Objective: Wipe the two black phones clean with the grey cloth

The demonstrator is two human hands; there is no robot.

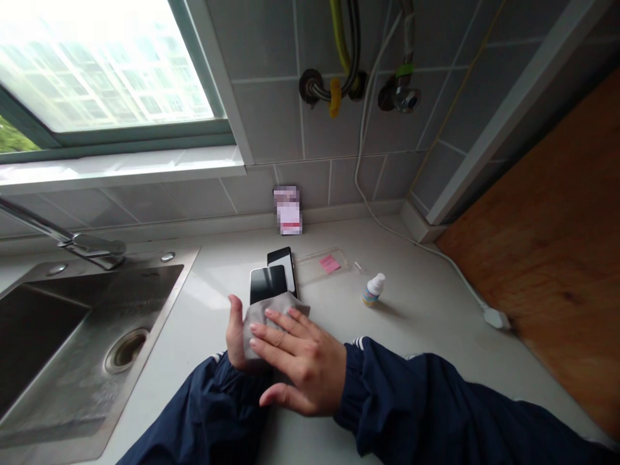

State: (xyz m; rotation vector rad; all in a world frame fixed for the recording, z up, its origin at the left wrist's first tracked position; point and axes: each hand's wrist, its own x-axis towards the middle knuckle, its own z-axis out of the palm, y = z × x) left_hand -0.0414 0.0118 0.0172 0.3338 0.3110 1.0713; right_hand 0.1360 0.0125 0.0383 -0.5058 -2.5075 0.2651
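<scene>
A smartphone [268, 284] with a dark, glossy screen rests in my left hand [236, 336], whose thumb stands up along its left side. The other left fingers are hidden beneath. A grey cloth [276, 305] covers the lower part of the screen. My right hand [303, 358] lies flat on this cloth, fingers spread and thumb apart, pressing it against the phone. Just beyond lies a dark-edged flat case or box [291, 274] with a pale inner face, partly hidden by the phone.
A small white spray bottle [374, 290] stands at right. Behind it lies a clear case [310, 267] with a pink note [330, 263]. A blurred-out phone-like object [289, 210] leans on the wall. The sink [167, 303] is at left; a white cable [450, 258] crosses the counter at right.
</scene>
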